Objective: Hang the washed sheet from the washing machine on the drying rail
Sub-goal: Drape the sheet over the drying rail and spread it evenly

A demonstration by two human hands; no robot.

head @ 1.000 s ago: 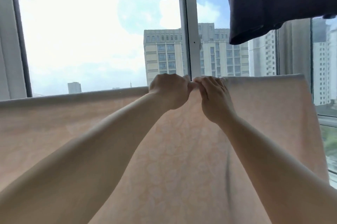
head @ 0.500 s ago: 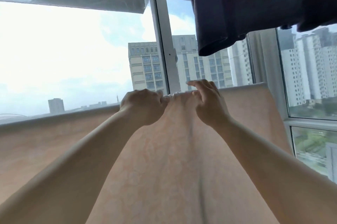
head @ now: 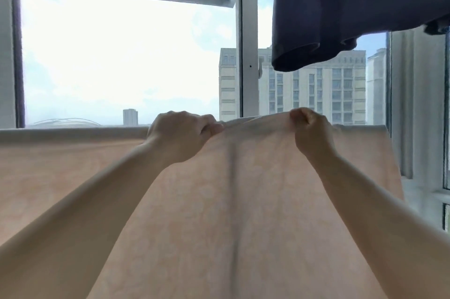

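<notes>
A pale peach sheet [head: 243, 201] with a faint pattern hangs in front of me, its top fold running straight across the view at window-sill height. The rail under the fold is hidden by the cloth. My left hand [head: 182, 138] grips the top fold near the middle, fingers curled over it. My right hand [head: 311, 133] grips the same fold further right, lifting the cloth a little between the two hands. A vertical crease runs down the sheet between my forearms.
A dark navy garment [head: 353, 6] hangs overhead at the upper right. Behind the sheet stands a large window with a white upright frame [head: 248, 55]; tall buildings [head: 316, 89] lie beyond. The sheet's right edge [head: 394, 164] ends near the right window frame.
My hands, touching at the fold a second ago, have slid apart along it, the right one moving rightward. The fold between them has risen slightly. The view has tilted.
</notes>
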